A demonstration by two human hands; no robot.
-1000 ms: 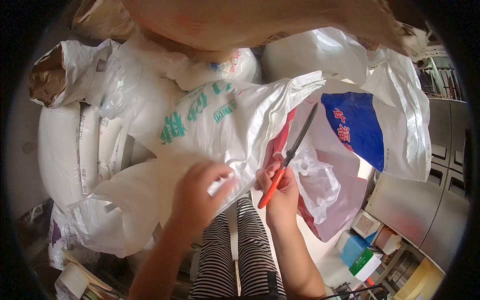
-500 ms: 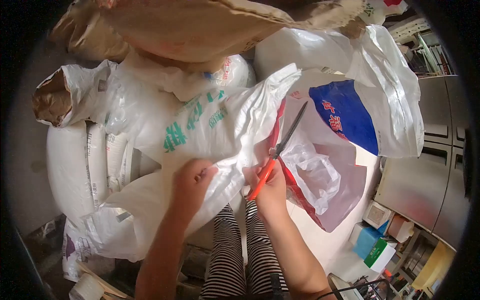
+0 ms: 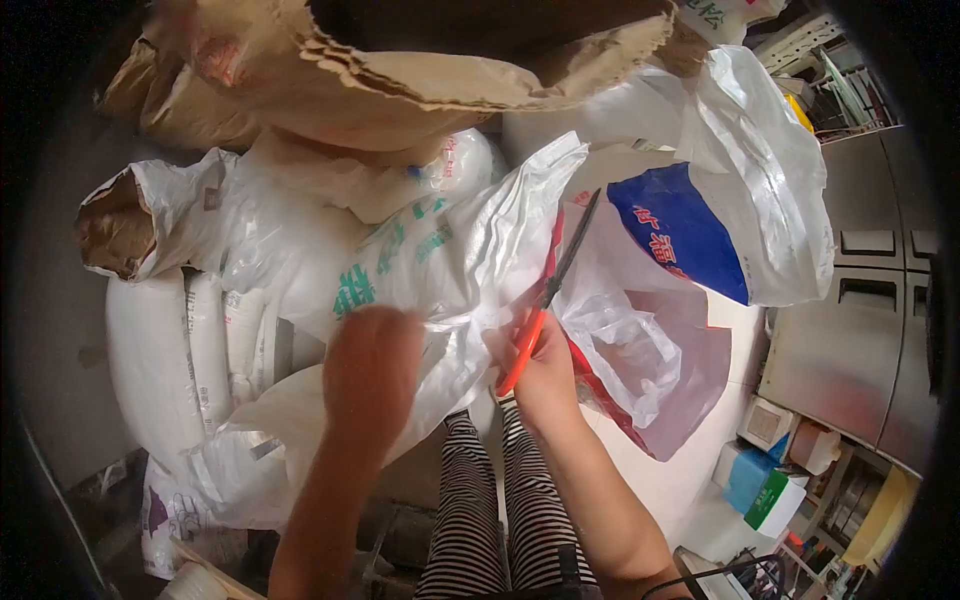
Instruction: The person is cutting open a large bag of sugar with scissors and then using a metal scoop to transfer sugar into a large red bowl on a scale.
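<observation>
In the head view a white woven sack (image 3: 420, 250) with green characters lies before me, its upper edge gathered in pleats. My right hand (image 3: 545, 365) is closed around the orange-handled scissors (image 3: 524, 355) beside the gathered part, their dark blades pointing up and away. My left hand (image 3: 375, 365) is a slightly blurred fist at the front of the sack. A pale strip or fold runs from it toward my right hand; the fingertips and whatever they grip are hidden. Whether my right fingers also pinch the sack cannot be made out.
A torn brown paper sack (image 3: 430, 85) overhangs the far side. To the right lies an opened white sack with a blue panel (image 3: 685, 230) and a clear liner (image 3: 635, 360). Full white sacks (image 3: 150, 350) are stacked at left. A steel cabinet (image 3: 830, 340) stands at right.
My left hand has turned into a tighter fist and shifted slightly left and down. My right hand still holds the scissors. The brown paper sack's open mouth shows more.
</observation>
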